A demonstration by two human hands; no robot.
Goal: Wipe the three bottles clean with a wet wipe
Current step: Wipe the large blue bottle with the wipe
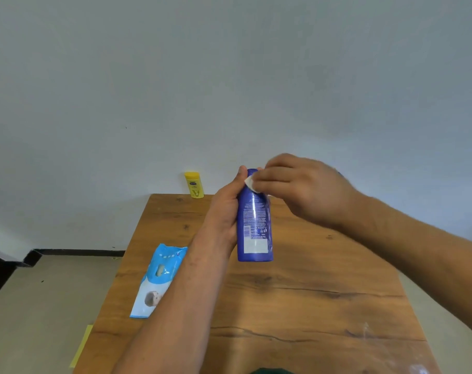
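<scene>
My left hand grips a tall blue bottle and holds it upright in the air above the wooden table. My right hand pinches a small white wet wipe against the top of that bottle. A yellow bottle stands upright at the table's far edge by the wall. No third bottle shows in this view.
A light-blue wet-wipe pack lies flat near the table's left edge, partly under my left forearm. The wall rises just behind the table. A yellow strip lies on the floor to the left.
</scene>
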